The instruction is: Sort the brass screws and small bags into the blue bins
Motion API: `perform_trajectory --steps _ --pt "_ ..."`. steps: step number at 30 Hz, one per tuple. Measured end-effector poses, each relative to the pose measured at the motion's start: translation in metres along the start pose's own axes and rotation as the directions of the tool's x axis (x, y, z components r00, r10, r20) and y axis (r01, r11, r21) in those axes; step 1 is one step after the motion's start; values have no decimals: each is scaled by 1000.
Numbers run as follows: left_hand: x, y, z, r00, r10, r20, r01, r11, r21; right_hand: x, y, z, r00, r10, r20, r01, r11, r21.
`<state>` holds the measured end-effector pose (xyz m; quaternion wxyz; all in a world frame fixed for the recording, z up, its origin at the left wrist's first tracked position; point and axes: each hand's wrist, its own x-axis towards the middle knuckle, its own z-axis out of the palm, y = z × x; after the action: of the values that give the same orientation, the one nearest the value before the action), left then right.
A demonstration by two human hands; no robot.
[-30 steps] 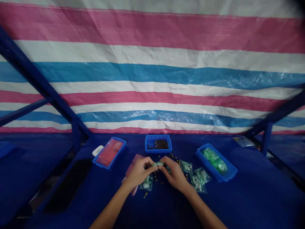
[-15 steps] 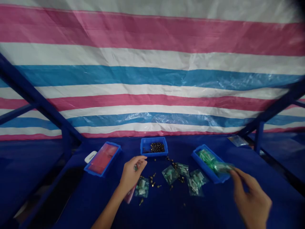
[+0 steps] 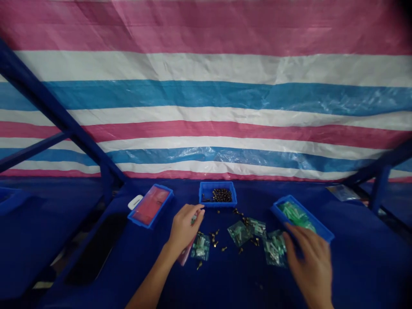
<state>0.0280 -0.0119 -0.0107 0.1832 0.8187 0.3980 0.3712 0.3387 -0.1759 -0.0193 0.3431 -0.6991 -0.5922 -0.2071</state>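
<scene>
My left hand (image 3: 185, 227) is closed, with a pale greenish, shiny bit of what looks like a small plastic packet (image 3: 193, 219) showing between thumb and fingers. Under its wrist side lies a pinkish-red plastic piece (image 3: 186, 253). Right beside it is a clear bag of pale and green pieces (image 3: 200, 246). My right hand (image 3: 310, 262) reaches over the near left side of the blue box of green packets (image 3: 298, 214), by a filled clear bag (image 3: 275, 249). Blur and the angle hide what its fingertips hold, if anything. Two more filled bags (image 3: 240, 233) lie between my hands.
A blue box of small dark brass-like parts (image 3: 222, 195) stands at the back middle. Loose parts (image 3: 215, 243) are scattered before it. At left are a blue box with red plastic (image 3: 152, 205), a white object (image 3: 135, 201) and a black flat object (image 3: 98, 249).
My right hand has moved left from the green-packet box's near end, where it held a clear packet that I no longer see. The left hand keeps its closed shape. The view has shifted.
</scene>
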Motion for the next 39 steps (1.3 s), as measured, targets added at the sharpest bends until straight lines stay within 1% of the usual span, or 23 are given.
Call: perform_trajectory --steps 1,2,4,5,6,8,10,12,14,15,17,18,19,20,22,23,25,27,29,31,34,37,39 --pt "-1 -1 1 1000 18 0 -18 1000 22 0 -9 6 988 -103 119 94 993 75" --pt "-1 -1 1 999 37 -3 -36 998 41 0 -17 13 951 -206 232 177 974 139" --pt "-3 -1 3 998 69 -12 -68 995 70 1 -30 28 850 -350 394 292 935 202" --pt "-3 0 3 997 80 -16 -78 994 79 2 -35 36 812 -393 432 331 919 215" --pt "-4 0 4 996 86 -17 -84 993 87 3 -38 43 785 -423 453 355 906 231" --pt "-5 1 4 996 90 -12 -89 991 96 8 -42 54 764 -457 456 371 889 270" --pt "-6 2 4 996 89 -7 -88 992 92 15 -45 61 762 -486 428 375 870 319" --pt "-6 2 4 997 83 -13 -81 994 74 24 -47 65 772 -500 392 369 855 364" --pt "-6 3 3 997 63 -33 -62 997 40 36 -53 64 808 -471 355 319 855 410" --pt "-6 5 2 998 47 -41 -46 999 15 42 -57 63 837 -428 343 263 862 434" --pt "-4 9 -1 999 -13 -33 11 998 -65 56 -69 61 885 -287 366 79 869 489" --pt "-3 11 -2 999 -52 -5 51 991 -124 63 -76 61 885 -215 414 -36 853 520" --pt "-2 14 -3 995 -92 44 99 976 -192 68 -84 61 864 -164 475 -148 820 552" --pt "-1 16 -3 985 -131 112 157 952 -262 73 -91 62 829 -145 540 -244 775 583" --pt "0 20 -2 946 -195 258 286 880 -381 78 -104 66 756 -177 630 -372 676 636" --pt "0 20 -1 923 -221 314 344 839 -421 78 -109 68 736 -196 648 -410 633 657" --pt "-1 19 2 890 -270 368 429 767 -477 74 -114 73 716 -198 669 -471 570 674" --pt "-3 17 4 876 -306 373 469 723 -508 65 -115 77 694 -187 695 -534 514 671" --pt "-3 15 4 870 -320 376 483 711 -511 56 -116 79 671 -197 715 -577 467 670" --pt "-3 14 4 869 -324 373 481 730 -485 49 -117 79 674 -186 715 -589 449 672" --pt "-2 14 4 878 -320 356 459 775 -435 43 -120 79 730 -96 677 -570 460 680" --pt "-1 16 7 887 -283 365 420 825 -379 44 -121 78 787 -8 617 -546 454 704" --pt "-1 17 9 916 -225 331 343 868 -359 46 -118 77 823 -4 568 -503 460 732"
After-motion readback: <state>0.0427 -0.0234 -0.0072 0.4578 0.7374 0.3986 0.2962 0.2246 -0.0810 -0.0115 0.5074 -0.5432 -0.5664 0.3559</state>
